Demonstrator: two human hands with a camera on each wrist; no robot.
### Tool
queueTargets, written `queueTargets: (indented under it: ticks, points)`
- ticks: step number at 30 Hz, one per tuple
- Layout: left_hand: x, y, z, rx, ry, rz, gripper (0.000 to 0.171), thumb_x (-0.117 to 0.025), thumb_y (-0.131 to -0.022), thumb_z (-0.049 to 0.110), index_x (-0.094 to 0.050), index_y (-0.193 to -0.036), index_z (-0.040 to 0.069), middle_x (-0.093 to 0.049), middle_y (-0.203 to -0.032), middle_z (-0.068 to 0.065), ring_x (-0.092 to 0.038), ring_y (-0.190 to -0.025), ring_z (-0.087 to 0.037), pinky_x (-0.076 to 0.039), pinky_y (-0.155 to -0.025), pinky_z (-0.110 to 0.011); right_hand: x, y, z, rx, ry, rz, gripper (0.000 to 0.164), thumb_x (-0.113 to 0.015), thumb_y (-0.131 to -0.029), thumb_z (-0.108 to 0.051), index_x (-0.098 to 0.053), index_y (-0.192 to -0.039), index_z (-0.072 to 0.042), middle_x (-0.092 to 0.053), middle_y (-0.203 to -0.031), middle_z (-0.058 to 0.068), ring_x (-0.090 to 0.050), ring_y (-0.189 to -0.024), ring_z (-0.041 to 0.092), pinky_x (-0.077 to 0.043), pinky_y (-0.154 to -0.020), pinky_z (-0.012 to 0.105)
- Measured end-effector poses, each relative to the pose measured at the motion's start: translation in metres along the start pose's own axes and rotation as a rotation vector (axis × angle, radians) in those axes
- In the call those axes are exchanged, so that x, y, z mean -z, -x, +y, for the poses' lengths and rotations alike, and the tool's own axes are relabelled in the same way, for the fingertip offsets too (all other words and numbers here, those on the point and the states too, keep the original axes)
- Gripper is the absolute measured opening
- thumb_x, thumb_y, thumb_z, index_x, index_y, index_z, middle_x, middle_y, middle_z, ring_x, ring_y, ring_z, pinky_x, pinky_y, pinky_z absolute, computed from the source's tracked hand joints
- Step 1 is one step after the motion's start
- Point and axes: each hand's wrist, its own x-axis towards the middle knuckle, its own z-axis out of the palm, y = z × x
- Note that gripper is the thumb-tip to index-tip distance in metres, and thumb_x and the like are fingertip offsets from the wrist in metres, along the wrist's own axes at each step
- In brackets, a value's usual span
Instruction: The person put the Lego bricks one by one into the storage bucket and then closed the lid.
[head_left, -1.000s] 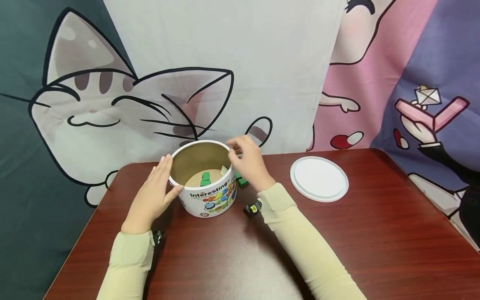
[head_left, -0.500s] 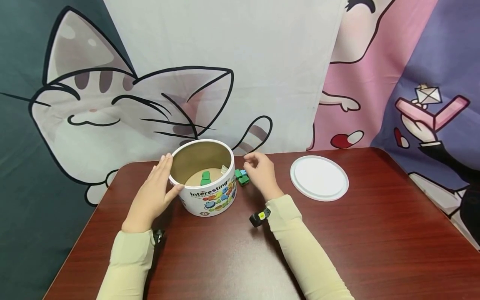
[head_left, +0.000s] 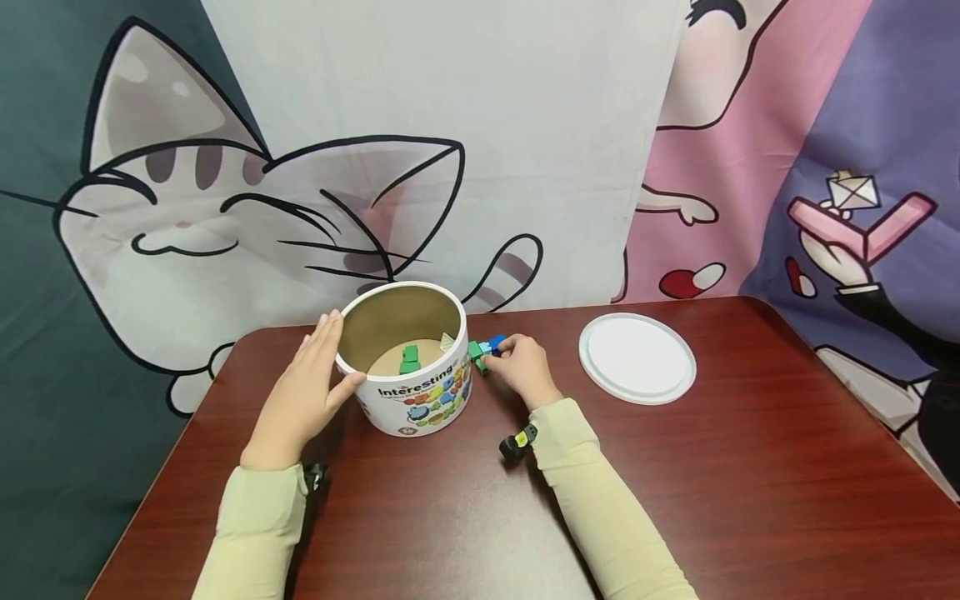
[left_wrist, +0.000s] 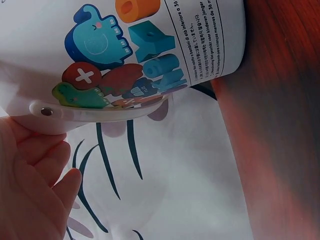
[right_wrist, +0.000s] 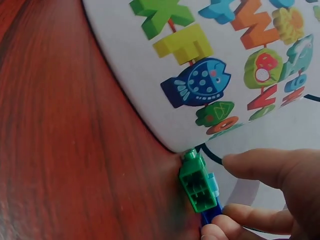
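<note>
A white printed bucket (head_left: 420,408) stands at the back of the table, its top uncovered. My left hand (head_left: 300,392) rests on its left rim with straight fingers; the left wrist view shows the fingers (left_wrist: 55,155) against the rim. Inside lie a green block (head_left: 410,360) and a small pale piece (head_left: 447,342). Against the bucket's right side sits a cluster of small toy blocks: green (right_wrist: 197,182), light blue (right_wrist: 214,184) and dark blue (right_wrist: 212,212). My right hand (head_left: 525,371) is at this cluster, fingertips by the dark blue block, thumb apart from the fingers.
A round white lid (head_left: 637,358) lies on the table to the right of the bucket. Behind the reddish-brown table (head_left: 712,483) hangs a cloth (head_left: 555,125) printed with cartoon figures, close to the back edge.
My right hand has moved off the bucket's right rim, then right and down to the blocks. The dark blue block now shows beside the fingers. My left hand stays at the rim.
</note>
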Motion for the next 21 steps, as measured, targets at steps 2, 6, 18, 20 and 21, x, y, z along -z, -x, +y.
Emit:
queueTargets:
  ticks: [2,6,18,20,21]
  points:
    - [0.0003,0.0003,0.0003,0.001,0.001,0.0,0.085,-0.054,-0.102,0.051,-0.025,-0.157,-0.007,-0.028,-0.162,-0.025,-0.024,-0.151,-0.042,-0.013,-0.126,-0.045,-0.0011,0.0004,0.0012,0.0,0.011,-0.017,0.035,-0.083,-0.082,-0.02,-0.069,-0.104,0.004,-0.07,-0.089,0.01,-0.063,-0.082,0.022,-0.056,-0.077,0.037]
    - [0.0,0.0009,0.0,0.002,-0.001,0.001,0.087,-0.05,-0.102,0.055,-0.024,-0.157,-0.007,-0.028,-0.162,-0.025,-0.023,-0.151,-0.04,-0.013,-0.126,-0.045,-0.0033,0.001,0.0015,0.002,0.047,-0.039,0.036,-0.085,-0.079,-0.02,-0.07,-0.103,0.003,-0.068,-0.09,0.009,-0.061,-0.084,0.021,-0.056,-0.078,0.036]
    - [-0.0001,0.0002,0.0002,0.007,0.004,-0.002,0.088,-0.049,-0.102,0.057,-0.023,-0.158,-0.006,-0.026,-0.163,-0.025,-0.021,-0.152,-0.038,-0.013,-0.126,-0.045,-0.0088,-0.0011,0.0026,0.021,0.129,-0.023,0.032,-0.086,-0.079,-0.017,-0.07,-0.099,0.002,-0.066,-0.087,0.008,-0.06,-0.083,0.022,-0.055,-0.079,0.036]
    - [-0.0002,0.0002,0.0001,0.008,0.004,-0.003,0.088,-0.049,-0.102,0.057,-0.023,-0.158,-0.006,-0.026,-0.163,-0.025,-0.021,-0.152,-0.038,-0.013,-0.126,-0.045,-0.0097,-0.0019,0.0034,0.026,0.135,-0.017,0.031,-0.086,-0.079,-0.017,-0.07,-0.099,0.002,-0.067,-0.087,0.008,-0.061,-0.084,0.023,-0.056,-0.081,0.037]
    - [-0.0003,0.0002,0.0001,0.008,0.004,-0.003,0.089,-0.049,-0.102,0.058,-0.023,-0.158,-0.006,-0.026,-0.163,-0.025,-0.021,-0.152,-0.039,-0.013,-0.126,-0.045,-0.01,-0.0024,0.0038,0.03,0.139,-0.014,0.031,-0.086,-0.079,-0.016,-0.07,-0.099,0.002,-0.067,-0.087,0.008,-0.061,-0.085,0.023,-0.056,-0.081,0.038]
